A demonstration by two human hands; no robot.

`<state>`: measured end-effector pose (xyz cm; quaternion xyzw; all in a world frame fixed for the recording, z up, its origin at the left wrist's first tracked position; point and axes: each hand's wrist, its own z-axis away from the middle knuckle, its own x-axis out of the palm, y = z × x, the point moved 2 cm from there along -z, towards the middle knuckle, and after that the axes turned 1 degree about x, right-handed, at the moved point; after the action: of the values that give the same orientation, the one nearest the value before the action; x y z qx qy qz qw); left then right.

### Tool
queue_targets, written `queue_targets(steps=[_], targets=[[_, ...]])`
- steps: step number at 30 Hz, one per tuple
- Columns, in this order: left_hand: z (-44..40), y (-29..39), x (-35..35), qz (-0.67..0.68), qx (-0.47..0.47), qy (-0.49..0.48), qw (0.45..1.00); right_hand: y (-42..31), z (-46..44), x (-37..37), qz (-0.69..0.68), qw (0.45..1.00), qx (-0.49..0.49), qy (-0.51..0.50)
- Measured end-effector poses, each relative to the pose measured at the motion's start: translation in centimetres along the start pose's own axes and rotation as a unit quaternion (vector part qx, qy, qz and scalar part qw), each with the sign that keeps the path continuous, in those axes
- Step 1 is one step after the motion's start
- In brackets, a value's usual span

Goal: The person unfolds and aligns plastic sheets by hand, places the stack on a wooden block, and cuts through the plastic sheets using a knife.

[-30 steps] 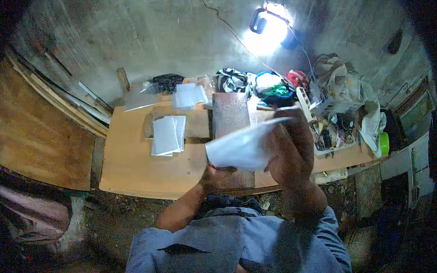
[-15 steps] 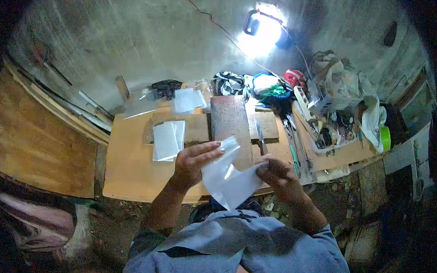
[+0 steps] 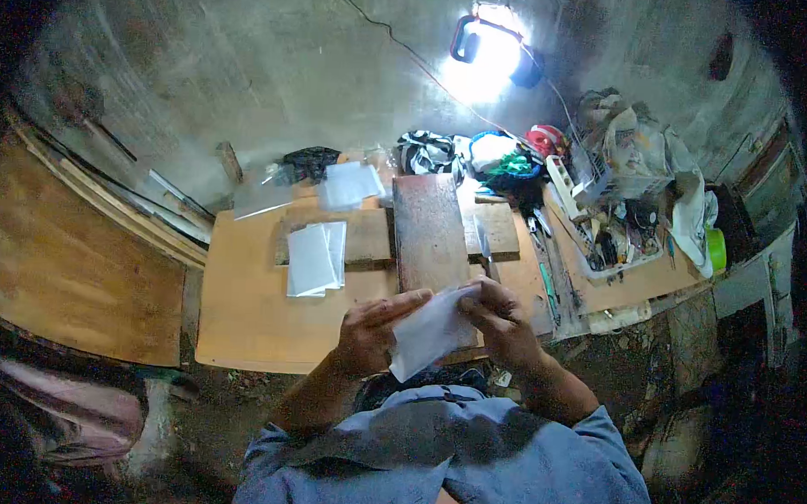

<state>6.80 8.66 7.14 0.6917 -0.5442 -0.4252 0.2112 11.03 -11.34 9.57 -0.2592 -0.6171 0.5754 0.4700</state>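
In front of my chest I hold a white, slightly see-through sheet (image 3: 429, 336), seemingly thin plastic, bent over between my hands. My left hand (image 3: 368, 332) grips its left side, fingers stretched along the upper edge. At the upper right corner, my right hand (image 3: 500, 323) pinches the sheet between thumb and fingers. Just beyond lies a dark wooden board (image 3: 427, 219), with a knife (image 3: 482, 240) to its right. Left of the board, a small stack of white sheets (image 3: 313, 259) rests on the table. Further back are more clear sheets (image 3: 348, 186).
The wooden table (image 3: 241, 309) stands against a grey wall, lit by a bright work lamp (image 3: 488, 59). A white tray of tools (image 3: 621, 251) sits at the right, near a green container (image 3: 715, 249). Bundled cloths (image 3: 429, 153) and a black plastic bag (image 3: 310, 164) line the back.
The sheet has gone from hanging spread and curled to folded over into a smaller shape. My hands have come closer together, the left one moving right and slightly down.
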Motion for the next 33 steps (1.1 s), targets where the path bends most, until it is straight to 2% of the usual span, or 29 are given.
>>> queue_targets(steps=[1, 2, 3, 4, 5, 6, 7, 9, 11, 12, 13, 15, 19, 22, 24, 27, 30, 33], targets=[[0.3, -0.3, 0.1, 0.017, -0.036, 0.013, 0.999, 0.0, 0.2, 0.0, 0.001, 1.000, 0.001, -0.001], [0.3, -0.4, 0.4, 0.017, -0.037, 0.014, 0.999, -0.2, 0.3, 0.0, 0.090, 0.994, -0.065, 0.013], [-0.1, 0.1, 0.6, 0.132, -0.099, 0.067, 0.984, -0.5, 0.5, 0.0, 0.178, 0.975, -0.130, 0.026], [-0.3, 0.2, 0.7, 0.243, -0.158, 0.119, 0.950, -0.8, 0.6, 0.3, 0.178, 0.975, -0.129, 0.026], [0.0, -0.2, 0.8, 0.244, -0.159, 0.119, 0.949, -1.1, 0.7, 0.6, 0.102, 0.990, -0.076, 0.055], [0.7, -0.9, 1.2, 0.397, -0.169, 0.121, 0.894, -1.2, 0.8, 0.6, 0.024, 0.996, -0.022, 0.084], [1.2, -1.3, 1.7, 0.453, -0.174, 0.151, 0.861, -1.0, 0.7, 0.5, 0.024, 0.996, -0.020, 0.085], [2.2, -2.1, 2.7, 0.557, -0.174, 0.213, 0.783, -0.4, 0.5, 0.4, 0.054, 0.992, -0.074, 0.086], [0.5, 0.4, 2.0, 0.370, -0.324, 0.102, 0.865, 0.1, 0.5, 0.8, 0.090, 0.988, -0.086, 0.092], [0.0, 1.2, 1.7, 0.265, -0.391, 0.042, 0.880, 0.2, 0.5, 1.1, 0.125, 0.982, -0.101, 0.098], [-0.4, 1.8, 1.6, 0.265, -0.392, 0.045, 0.880, 0.5, 0.4, 1.2, 0.126, 0.982, -0.099, 0.096], [-0.8, 2.3, 1.7, 0.245, -0.406, 0.075, 0.878, 0.5, 0.2, 1.3, 0.203, 0.958, -0.177, 0.097], [-0.2, 1.5, 1.9, 0.300, -0.403, 0.086, 0.860, 0.8, 0.5, 1.3, 0.182, 0.969, -0.133, 0.103], [-0.1, 1.3, 1.8, 0.264, -0.420, 0.070, 0.865, 1.2, 0.2, 1.2, 0.175, 0.972, -0.136, 0.082], [0.0, 1.1, 2.2, 0.309, -0.383, 0.103, 0.865, 1.3, 0.0, 1.3, 0.189, 0.962, -0.176, 0.084], [0.3, 1.1, 2.1, 0.298, -0.391, 0.111, 0.863, 1.4, 0.1, 1.5, 0.116, 0.982, -0.131, 0.077], [-0.1, 1.8, 1.6, 0.254, -0.410, 0.088, 0.872, 1.8, 0.0, 1.5, 0.095, 0.986, -0.100, 0.094], [0.4, 1.0, 2.3, 0.286, -0.383, 0.115, 0.871, 1.5, 0.2, 1.4, 0.120, 0.984, -0.097, 0.089]])
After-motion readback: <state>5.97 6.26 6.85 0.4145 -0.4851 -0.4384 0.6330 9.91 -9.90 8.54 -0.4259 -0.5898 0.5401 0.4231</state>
